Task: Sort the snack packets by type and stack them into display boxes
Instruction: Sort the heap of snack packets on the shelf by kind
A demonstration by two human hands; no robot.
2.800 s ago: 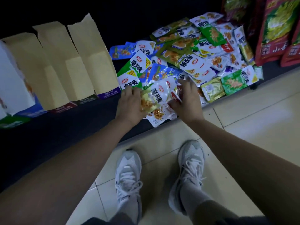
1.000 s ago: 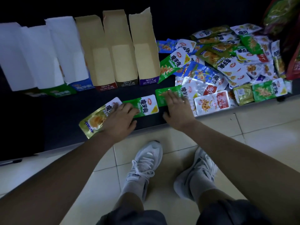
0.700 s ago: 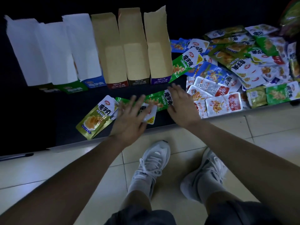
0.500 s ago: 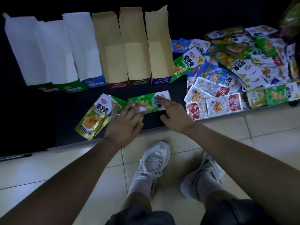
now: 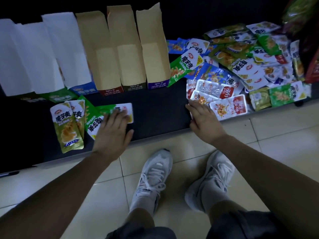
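A mixed pile of snack packets (image 5: 241, 66) covers the right of the dark shelf. Several display boxes stand in a row at the back: white ones (image 5: 34, 54) on the left, brown cardboard ones (image 5: 127, 49) in the middle. A small group of green packets (image 5: 69, 125) lies at the front left. My left hand (image 5: 114, 133) presses flat on a green and white packet (image 5: 120, 109) beside that group. My right hand (image 5: 203, 119) rests with straight fingers on the edge of the red and white packets (image 5: 227, 106) at the front of the pile.
The shelf's front edge (image 5: 155, 137) runs just above a tiled floor, where my two white shoes stand. Large red and green bags (image 5: 309, 31) lean at the far right. A bare dark strip (image 5: 158, 107) lies between my hands.
My left hand has slid a green packet left to the green group. My right hand let go of it and moved right to the red and white packets.
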